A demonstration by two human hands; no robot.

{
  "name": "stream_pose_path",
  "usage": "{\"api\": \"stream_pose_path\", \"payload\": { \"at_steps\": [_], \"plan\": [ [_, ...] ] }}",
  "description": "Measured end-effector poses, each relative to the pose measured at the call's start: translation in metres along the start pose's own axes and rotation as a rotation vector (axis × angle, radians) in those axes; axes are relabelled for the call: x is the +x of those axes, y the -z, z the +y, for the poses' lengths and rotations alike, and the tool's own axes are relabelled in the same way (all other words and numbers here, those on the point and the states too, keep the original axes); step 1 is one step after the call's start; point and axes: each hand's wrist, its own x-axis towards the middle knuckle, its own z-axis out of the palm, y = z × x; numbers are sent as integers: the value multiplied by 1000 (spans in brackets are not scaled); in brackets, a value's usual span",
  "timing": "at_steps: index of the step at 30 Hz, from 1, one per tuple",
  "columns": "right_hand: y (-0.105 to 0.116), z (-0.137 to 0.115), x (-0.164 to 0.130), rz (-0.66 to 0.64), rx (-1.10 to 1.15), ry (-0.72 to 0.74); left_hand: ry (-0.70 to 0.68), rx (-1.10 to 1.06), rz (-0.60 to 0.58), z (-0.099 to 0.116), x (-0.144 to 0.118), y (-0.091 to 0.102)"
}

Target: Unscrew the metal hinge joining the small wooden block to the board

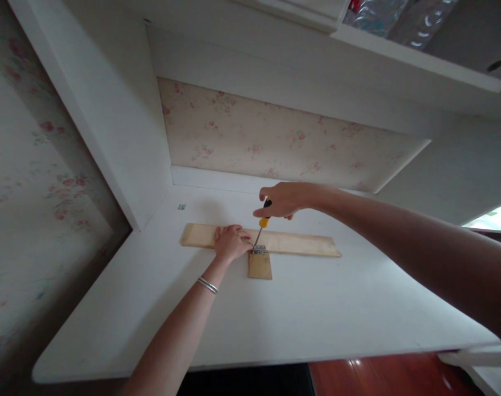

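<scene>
While the left hand (pixel 230 242) presses flat on a long pale wooden plank (pixel 300 243), the right hand (pixel 282 200) grips a yellow-and-black-handled screwdriver (pixel 263 221) over a small metal hinge (pixel 259 250).

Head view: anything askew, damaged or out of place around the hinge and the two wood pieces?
Nothing looks damaged or spilled. The metal hinge bridges the long wooden strip and small wooden block. The left hand presses the strip; the right hand holds the screwdriver on the hinge. One small metal piece lies apart near the wall.

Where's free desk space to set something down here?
Bare desk between the long wood strip and the front edge, right of the left hand. Also the left corner near the small metal part. Crowded at the hinge: screwdriver, right hand, short block.
</scene>
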Motion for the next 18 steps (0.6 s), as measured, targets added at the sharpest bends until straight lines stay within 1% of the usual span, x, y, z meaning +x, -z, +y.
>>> {"api": "stream_pose_path", "payload": {
  "at_steps": [1,2,3,4,6,7,9,11,12,13,15,16,17,18],
  "plan": [
    [1,0,0,-32,2,-48,0,-1,1,0,0,0],
    [2,0,-1,-50,-6,-56,3,0,1,0,0,0],
    [2,1,-2,-45,-23,-22,9,3,0,0,0,0],
    [3,1,-3,-17,-40,41,14,6,-2,0,0,-1],
    [4,2,-5,61,-47,155,11,11,-5,0,0,-1],
    [5,2,-6,86,-32,165,5,12,-4,0,0,-1],
    [4,2,-6,62,8,81,-4,12,2,-1,0,-1],
    [4,2,-7,-14,26,-18,3,14,4,0,-1,-1],
    [3,2,-7,-41,21,-23,10,15,1,0,-1,0],
    [3,2,-7,-44,9,11,14,16,-1,0,-1,0],
    [3,3,-9,4,-6,132,12,17,-4,1,-1,1],
    [3,3,-10,31,6,170,7,19,-6,1,-1,1],
    [3,3,-11,42,30,172,0,21,-8,1,-1,1],
    [2,2,-12,38,61,136,-5,24,-11,1,-1,1]
  ]
}}
